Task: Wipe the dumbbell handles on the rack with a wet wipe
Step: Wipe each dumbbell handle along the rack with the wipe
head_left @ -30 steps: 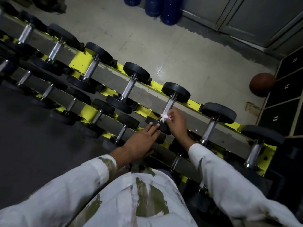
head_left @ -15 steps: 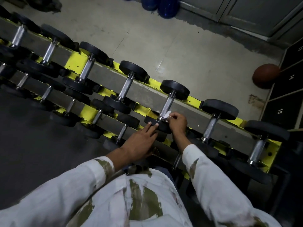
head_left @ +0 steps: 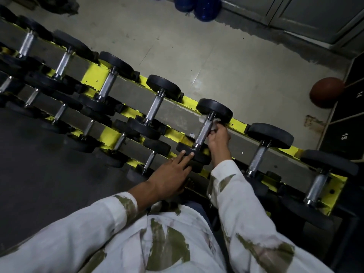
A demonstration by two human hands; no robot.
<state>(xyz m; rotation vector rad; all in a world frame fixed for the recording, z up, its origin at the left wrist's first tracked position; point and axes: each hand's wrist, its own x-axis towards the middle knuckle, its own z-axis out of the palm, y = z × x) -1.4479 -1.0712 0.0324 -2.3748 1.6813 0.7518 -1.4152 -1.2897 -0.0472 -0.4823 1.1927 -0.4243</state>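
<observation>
A yellow and grey rack [head_left: 128, 95] runs diagonally and carries several black dumbbells with knurled steel handles. My right hand [head_left: 218, 134] pinches a white wet wipe [head_left: 214, 123] against the upper end of one steel handle [head_left: 203, 131], just below its far black head [head_left: 214, 110]. My left hand [head_left: 169, 174] lies flat with straight fingers, fingertips touching the near black head [head_left: 194, 152] of the same dumbbell. Most of the wipe is hidden behind my fingers.
Neighbouring dumbbells sit on either side, with handles at left [head_left: 154, 108] and right [head_left: 257, 158]. A brown ball [head_left: 326, 92] lies on the floor by dark numbered boxes [head_left: 343, 134]. Blue containers [head_left: 204, 7] stand at the far wall. A lower rack tier [head_left: 88, 127] holds smaller dumbbells.
My right hand has slid the wipe up the handle from its near end to the far end. My left hand stays resting on the near head.
</observation>
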